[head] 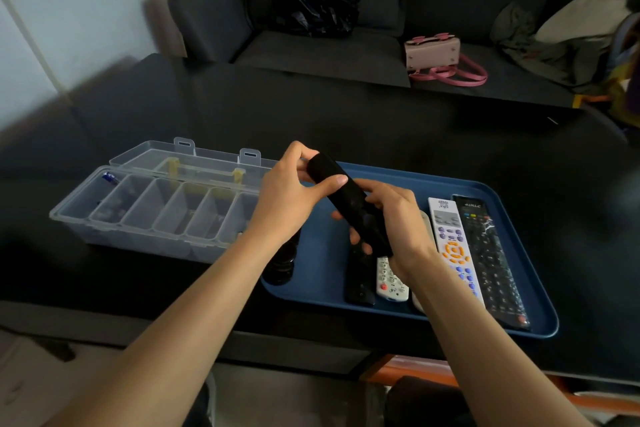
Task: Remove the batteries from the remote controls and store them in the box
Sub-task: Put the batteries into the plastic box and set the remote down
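Nearest, both forearms reach in over the dark desk (pixel 381 121). The right hand (pixel 398 222) wraps the lower end of a black remote (pixel 341 194), its fingers (pixel 356 237) curled shut round the body. The left hand (pixel 289 194) pinches the upper end, thumb laid across the top, probably to steady it while the battery cover is worked loose; no cover or battery shows yet. The remote hangs tilted above the blue tray (pixel 322 253), clear of the remotes lying there: a small white remote (pixel 391 282), a white remote with orange keys (pixel 453 246) and a long black remote (pixel 488 260) near the tray's right rim. Left of the tray, the clear compartment box (pixel 145 215) stands with its lid back, one battery (pixel 110 178) in its far-left cell. The other cells look free. Beyond lies a sofa (pixel 311 48).
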